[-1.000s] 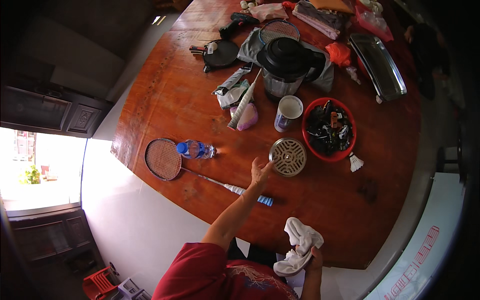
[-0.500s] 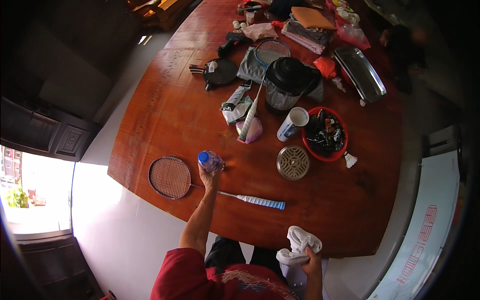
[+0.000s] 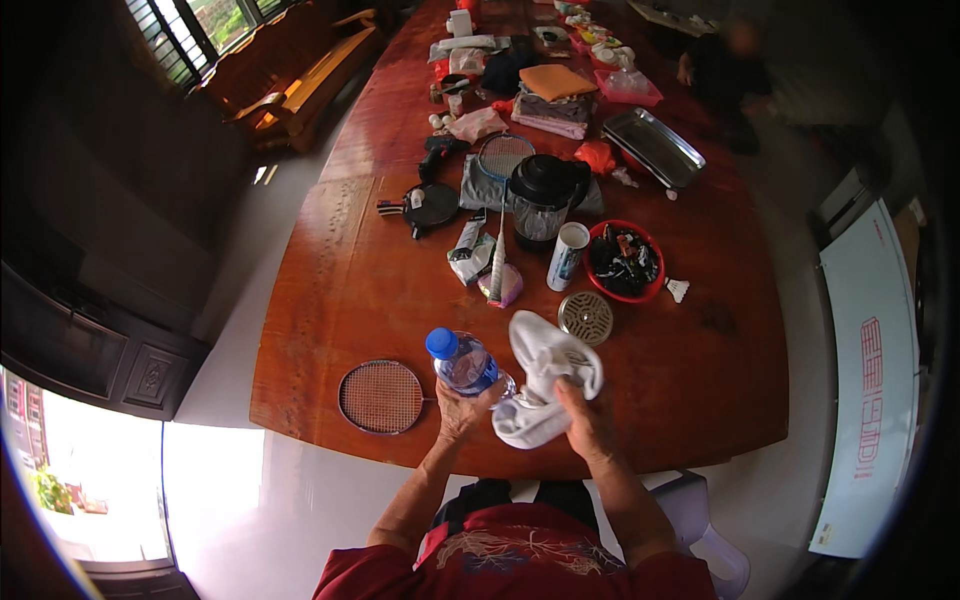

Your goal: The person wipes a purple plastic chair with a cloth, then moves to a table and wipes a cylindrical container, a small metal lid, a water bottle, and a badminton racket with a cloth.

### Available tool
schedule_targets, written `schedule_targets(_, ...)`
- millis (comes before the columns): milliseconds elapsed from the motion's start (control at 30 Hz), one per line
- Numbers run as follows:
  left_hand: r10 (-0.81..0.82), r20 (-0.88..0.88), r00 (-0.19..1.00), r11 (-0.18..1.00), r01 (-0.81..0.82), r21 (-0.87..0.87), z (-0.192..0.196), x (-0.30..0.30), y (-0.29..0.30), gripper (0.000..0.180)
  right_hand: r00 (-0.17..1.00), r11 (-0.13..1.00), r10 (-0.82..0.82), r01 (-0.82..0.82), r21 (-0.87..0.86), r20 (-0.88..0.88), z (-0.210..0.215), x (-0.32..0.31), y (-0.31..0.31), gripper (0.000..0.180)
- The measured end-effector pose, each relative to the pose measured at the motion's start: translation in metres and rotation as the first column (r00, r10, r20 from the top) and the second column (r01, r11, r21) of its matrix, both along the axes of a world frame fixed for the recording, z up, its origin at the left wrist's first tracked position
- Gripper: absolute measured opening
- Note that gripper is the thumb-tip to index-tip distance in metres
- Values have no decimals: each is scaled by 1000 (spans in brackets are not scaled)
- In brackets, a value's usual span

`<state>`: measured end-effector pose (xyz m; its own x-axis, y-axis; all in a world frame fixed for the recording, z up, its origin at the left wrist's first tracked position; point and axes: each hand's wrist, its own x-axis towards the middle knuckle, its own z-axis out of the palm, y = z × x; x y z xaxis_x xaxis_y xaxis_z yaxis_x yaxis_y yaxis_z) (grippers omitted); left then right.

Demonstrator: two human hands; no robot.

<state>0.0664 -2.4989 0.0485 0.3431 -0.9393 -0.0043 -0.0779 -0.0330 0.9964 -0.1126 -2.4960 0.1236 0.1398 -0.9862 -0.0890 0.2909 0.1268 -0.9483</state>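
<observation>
My left hand is closed round a clear plastic bottle with a blue cap and a blue label, holding it tilted above the table's near side. Close beside it, my right hand grips a bunched white cloth, whose lower left part comes up against the bottle's base or just in front of it. A badminton racket lies on the table left of the bottle. Its head shows, while my hands and the cloth hide its handle.
Beyond the cloth are a round metal grate, a shuttlecock tube, a red bowl of dark items and a shuttlecock. Farther off stand a blender jug, a second racket and a metal tray. A person is at the far right.
My right hand has raised the white cloth from the table's near edge up beside the bottle. The bottle has come nearer to me, and the view now takes in more of the table's far end.
</observation>
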Motion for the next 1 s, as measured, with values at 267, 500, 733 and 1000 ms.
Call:
schedule_targets(267,-109,-457,883,994,86,-70,14,-7,60,91,989,903,-66,2,-430,-134,60,57,23,40)
schedule_targets(500,-223,384,896,916,327,-232,50,1,96,89,935,969,244,-230,-86,258,34,48,23,31)
schedule_targets(733,-286,-278,917,923,186,-336,75,21,109,70,993,960,-4,-29,-277,-115,-6,57,124,39)
schedule_targets(1000,-236,8,972,901,222,-372,90,9,135,86,943,990,140,-136,-35,301,30,55,113,39)
